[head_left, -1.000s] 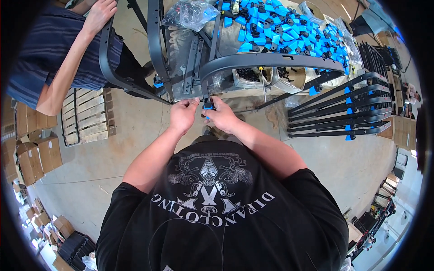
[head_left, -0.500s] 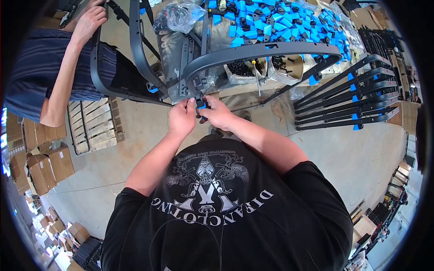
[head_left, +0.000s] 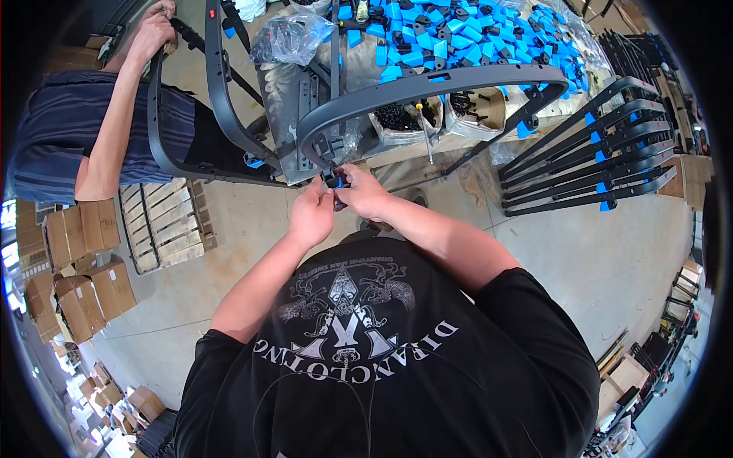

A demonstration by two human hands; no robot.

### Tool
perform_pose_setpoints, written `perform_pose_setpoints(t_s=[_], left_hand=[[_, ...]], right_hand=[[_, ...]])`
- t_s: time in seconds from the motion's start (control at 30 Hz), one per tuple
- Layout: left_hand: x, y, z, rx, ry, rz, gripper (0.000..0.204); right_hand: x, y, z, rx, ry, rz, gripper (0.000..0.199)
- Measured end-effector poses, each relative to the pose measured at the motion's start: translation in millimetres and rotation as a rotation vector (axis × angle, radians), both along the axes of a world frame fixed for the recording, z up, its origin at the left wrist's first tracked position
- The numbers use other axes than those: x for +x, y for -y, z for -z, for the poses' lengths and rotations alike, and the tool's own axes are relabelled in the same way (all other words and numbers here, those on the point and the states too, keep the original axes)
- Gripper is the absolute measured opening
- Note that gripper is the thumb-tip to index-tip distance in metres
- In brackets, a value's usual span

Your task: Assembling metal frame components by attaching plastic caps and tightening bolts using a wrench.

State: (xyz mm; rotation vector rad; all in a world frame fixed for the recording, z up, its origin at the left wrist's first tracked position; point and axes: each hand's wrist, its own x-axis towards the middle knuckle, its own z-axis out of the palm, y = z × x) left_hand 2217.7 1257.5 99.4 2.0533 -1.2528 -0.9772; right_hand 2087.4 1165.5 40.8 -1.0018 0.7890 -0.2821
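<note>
A curved dark-grey metal tube frame (head_left: 427, 76) arches in front of me, its near end by the table's edge. At that end is a small blue and black plastic piece (head_left: 340, 183), mostly covered by my fingers. My left hand (head_left: 311, 215) is closed, its thumb and fingers pinching the piece from the left. From the other side my right hand (head_left: 365, 195) wraps its bent fingers round the same piece. Exactly how the piece sits on the tube is hidden.
A table carries a heap of blue and black plastic pieces (head_left: 458, 38), boxes of black fasteners (head_left: 397, 118) and a screwdriver (head_left: 424, 126). Similar frames (head_left: 588, 160) stack at right. A co-worker's hand (head_left: 153, 34) holds another frame (head_left: 217, 84) at left, near a wooden pallet (head_left: 164, 221).
The tube frame has shifted slightly left in view. Both my hands stay at its near end, with my left hand slightly lower and its fingers turned a little.
</note>
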Motion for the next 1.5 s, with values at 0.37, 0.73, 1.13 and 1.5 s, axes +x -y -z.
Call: perform_pose_setpoints(t_s=[0.37, 0.73, 1.13, 1.5], left_hand=[[26.6, -10.4, -7.2, 0.133, -1.31, -0.493, 0.051], [11.0, -13.6, -39.3, 0.062, -1.499, -0.451, 0.07], [13.3, -22.2, -30.6, 0.027, -1.427, -0.431, 0.057], [29.4, -2.7, 18.0, 0.082, -0.028, -0.051, 0.036]], right_hand=[[-33.0, -1.6, -33.8, -0.661, -0.439, 0.024, 0.056], [-27.0, -6.6, -84.4, -1.227, -0.033, -0.214, 0.026], [-25.8, -9.3, -73.4, -1.161, -0.159, -0.251, 0.018], [-15.4, 21.8, -25.4, -0.489, -0.191, 0.023, 0.024]])
